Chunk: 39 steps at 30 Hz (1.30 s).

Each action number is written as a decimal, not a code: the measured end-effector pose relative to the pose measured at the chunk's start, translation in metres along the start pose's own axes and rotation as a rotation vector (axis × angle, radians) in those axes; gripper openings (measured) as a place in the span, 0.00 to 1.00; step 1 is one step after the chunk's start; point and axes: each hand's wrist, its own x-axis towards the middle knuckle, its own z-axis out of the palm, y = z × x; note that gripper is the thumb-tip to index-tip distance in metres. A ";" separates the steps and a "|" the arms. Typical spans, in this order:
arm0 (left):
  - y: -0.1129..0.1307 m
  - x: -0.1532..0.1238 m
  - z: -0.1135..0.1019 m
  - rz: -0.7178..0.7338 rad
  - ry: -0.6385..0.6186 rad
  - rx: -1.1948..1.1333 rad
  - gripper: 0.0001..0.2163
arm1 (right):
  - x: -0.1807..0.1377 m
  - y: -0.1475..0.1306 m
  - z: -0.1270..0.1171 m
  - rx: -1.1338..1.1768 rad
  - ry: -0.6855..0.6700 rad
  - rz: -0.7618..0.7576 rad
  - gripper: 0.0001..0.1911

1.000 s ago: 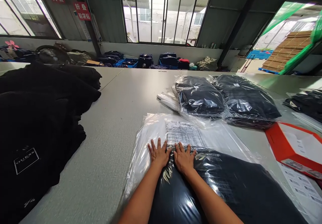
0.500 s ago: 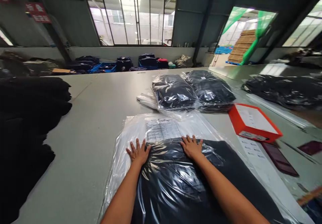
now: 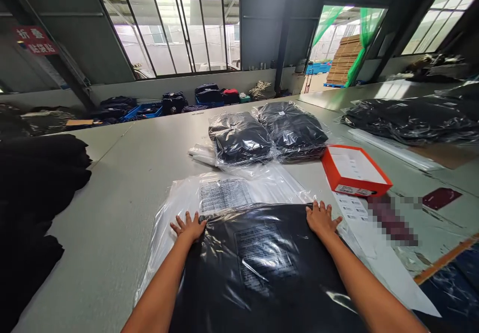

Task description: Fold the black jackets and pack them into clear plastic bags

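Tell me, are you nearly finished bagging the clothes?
Not nearly. Two bagged packs lie finished ahead. The left hand and right hand press flat on a dark garment inside a clear bag. A pile of loose black clothes waits on the left.

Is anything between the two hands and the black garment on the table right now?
Only the clear plastic bag: its film covers the black garment. The left hand and the right hand lie flat and open on that film at the garment's far corners. Nothing else visible lies between them.
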 end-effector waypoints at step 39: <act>0.153 0.019 -0.036 0.477 -0.268 -0.045 0.14 | 0.045 -0.084 -0.031 -0.080 -0.395 -0.735 0.22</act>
